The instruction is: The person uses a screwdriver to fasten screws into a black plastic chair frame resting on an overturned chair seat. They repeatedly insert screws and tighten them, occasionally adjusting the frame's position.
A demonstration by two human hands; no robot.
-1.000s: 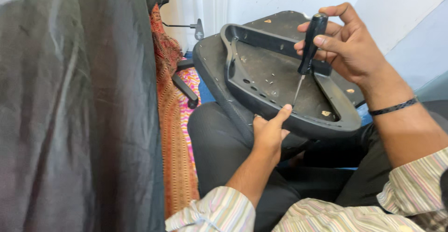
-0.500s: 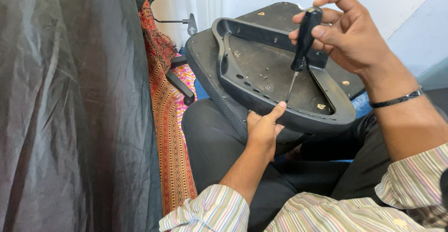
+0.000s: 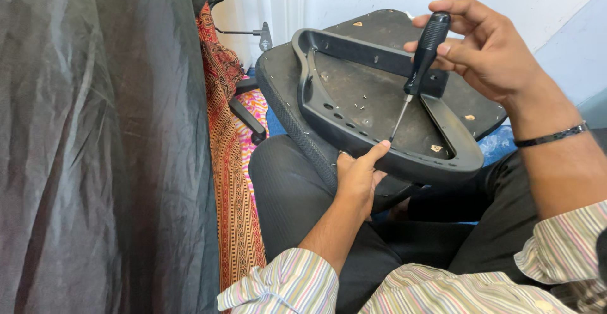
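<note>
Fingers (image 3: 465, 42) of the right hand (image 3: 487, 55) are gripping the black screwdriver (image 3: 420, 61), its tip now nearing the frame rim beside the left hand (image 3: 357, 175), whose fingers are clasping the upturned chair seat (image 3: 354, 93) on the lap; seat and hands are sitting lower in view than half a second ago.

I count one screwdriver (image 3: 422, 55) at 1 o'clock | one black chair seat (image 3: 379, 108) at 12 | two hands: left hand (image 3: 357, 175) at 6, right hand (image 3: 487, 48) at 2 | one wristband (image 3: 550, 136) at 3
</note>
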